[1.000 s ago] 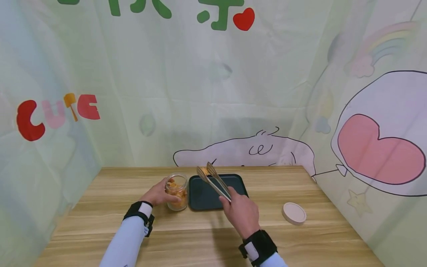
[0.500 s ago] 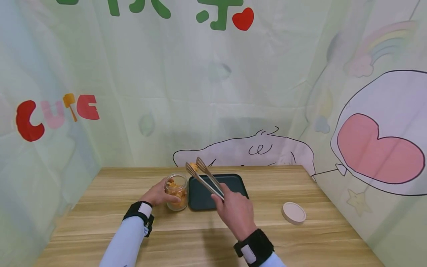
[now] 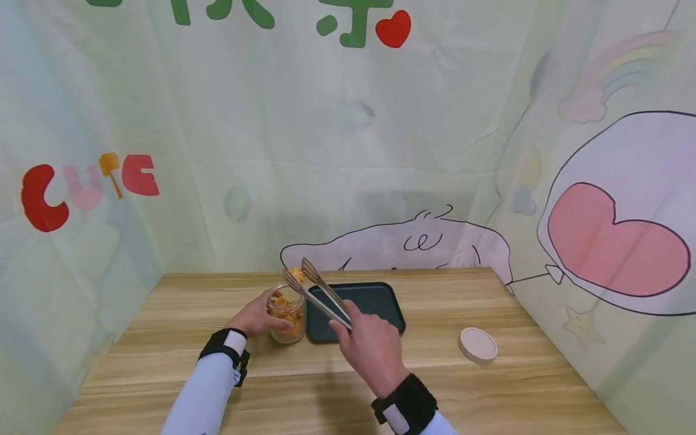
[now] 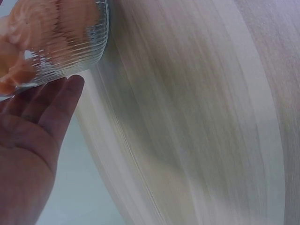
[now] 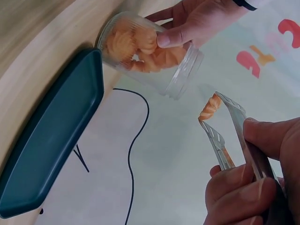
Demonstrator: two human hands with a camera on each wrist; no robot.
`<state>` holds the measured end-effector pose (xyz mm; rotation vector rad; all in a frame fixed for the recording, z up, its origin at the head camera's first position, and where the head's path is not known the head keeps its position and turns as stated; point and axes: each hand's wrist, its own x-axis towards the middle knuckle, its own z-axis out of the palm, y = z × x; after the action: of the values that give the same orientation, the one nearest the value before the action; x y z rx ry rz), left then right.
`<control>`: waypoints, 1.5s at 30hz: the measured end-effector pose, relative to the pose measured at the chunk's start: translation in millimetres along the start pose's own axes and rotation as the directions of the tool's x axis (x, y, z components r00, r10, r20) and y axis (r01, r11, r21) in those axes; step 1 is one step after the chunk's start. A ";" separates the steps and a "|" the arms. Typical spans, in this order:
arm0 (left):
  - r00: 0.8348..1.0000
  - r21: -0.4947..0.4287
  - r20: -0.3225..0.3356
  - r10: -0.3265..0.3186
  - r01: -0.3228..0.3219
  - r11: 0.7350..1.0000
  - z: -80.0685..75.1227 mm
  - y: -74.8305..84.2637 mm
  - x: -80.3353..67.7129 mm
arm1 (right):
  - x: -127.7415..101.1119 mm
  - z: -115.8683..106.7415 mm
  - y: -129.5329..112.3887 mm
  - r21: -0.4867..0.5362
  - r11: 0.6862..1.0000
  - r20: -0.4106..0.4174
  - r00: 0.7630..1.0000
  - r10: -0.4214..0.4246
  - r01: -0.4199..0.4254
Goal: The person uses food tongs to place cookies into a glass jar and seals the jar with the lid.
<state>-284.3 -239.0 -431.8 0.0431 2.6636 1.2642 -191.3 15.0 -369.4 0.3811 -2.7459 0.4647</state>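
Note:
My left hand grips the side of a ribbed glass jar, thumb across its front. Swirled orange cookies partly fill the jar, which stands uncapped on the table. In my right hand is a pair of metal tongs, pinched between thumb and fingers. The tips of the tongs hold one swirled cookie. In the head view that cookie appears just above the jar's mouth. The left wrist view shows the fingers of my left hand against the ribbed glass.
A dark teal tray lies right beside the jar, partly behind the tongs. Farther right, a round pale lid rests on the wooden table. A printed curtain hangs along the table's back edge and sides.
My right hand has carried the tongs and cookie leftward, from over the tray to above the jar's mouth. The left hand and the jar have stayed in place.

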 end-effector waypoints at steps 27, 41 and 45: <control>1.000 -0.035 0.004 0.013 -0.013 0.999 0.2 -1.9 2.0 | -0.9 3.9 -4.1 0.022 1.000 0.054 0.999 0.004 -0.006; 1.000 -0.023 0.012 -0.003 0.003 1.000 -0.6 1.8 -1.7 | 0.5 2.9 0.5 0.023 1.000 0.037 0.999 0.013 -0.013; 1.000 0.007 0.008 0.004 -0.004 1.000 -1.0 0.9 -2.2 | 0.7 2.8 2.6 0.002 1.000 0.009 1.000 0.009 -0.009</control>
<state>-282.4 -239.4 -430.2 0.0538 2.6625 1.2534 -193.5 16.1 -372.3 0.3724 -2.7571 0.4696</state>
